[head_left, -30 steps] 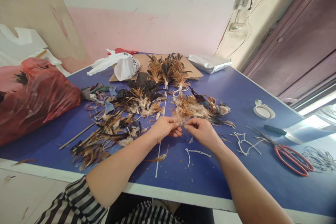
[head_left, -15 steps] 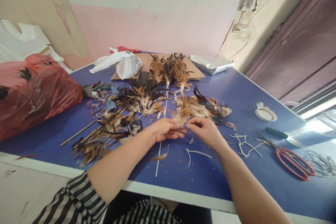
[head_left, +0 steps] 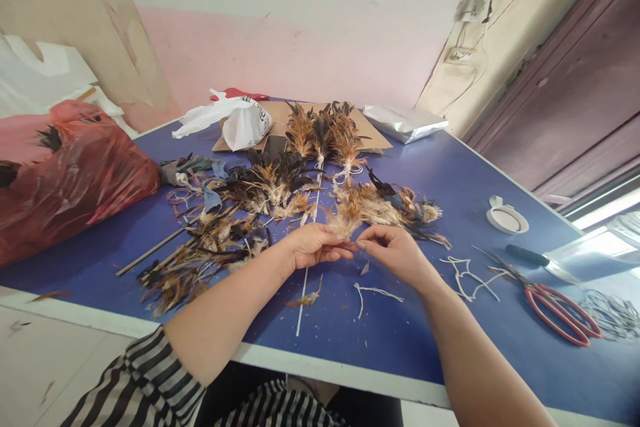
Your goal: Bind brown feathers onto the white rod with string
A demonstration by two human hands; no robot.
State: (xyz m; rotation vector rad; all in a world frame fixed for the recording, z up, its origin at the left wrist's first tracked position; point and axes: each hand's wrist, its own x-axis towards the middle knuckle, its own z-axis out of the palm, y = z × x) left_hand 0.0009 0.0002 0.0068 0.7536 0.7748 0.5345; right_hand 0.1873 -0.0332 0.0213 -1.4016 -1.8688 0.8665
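Near the middle of the blue table, my left hand (head_left: 323, 246) is closed on a small bunch of brown feathers (head_left: 345, 219), whose fluffy ends stick up past the fingers. Close beside it, my right hand (head_left: 389, 245) pinches thumb and forefinger together at the bunch's quill end; what lies between those fingertips is too small to make out. Just beyond my hands lies a pile of brown and black feathers (head_left: 385, 205). Loose feathers (head_left: 306, 299) and a piece of white string (head_left: 379, 291) lie on the tabletop nearer me.
Left are a feather heap (head_left: 200, 253) and a red plastic bag (head_left: 85, 173). Tied feather bundles (head_left: 325, 130) rest on cardboard at the back, beside a white bag (head_left: 245, 123) and a silver packet (head_left: 405, 123). Right lie red-handled scissors (head_left: 560, 310), a knife (head_left: 530, 255) and a tape roll (head_left: 507, 219).
My right fingertips have shifted very slightly at the quill end of the bunch. My left hand stays in place around the feathers.
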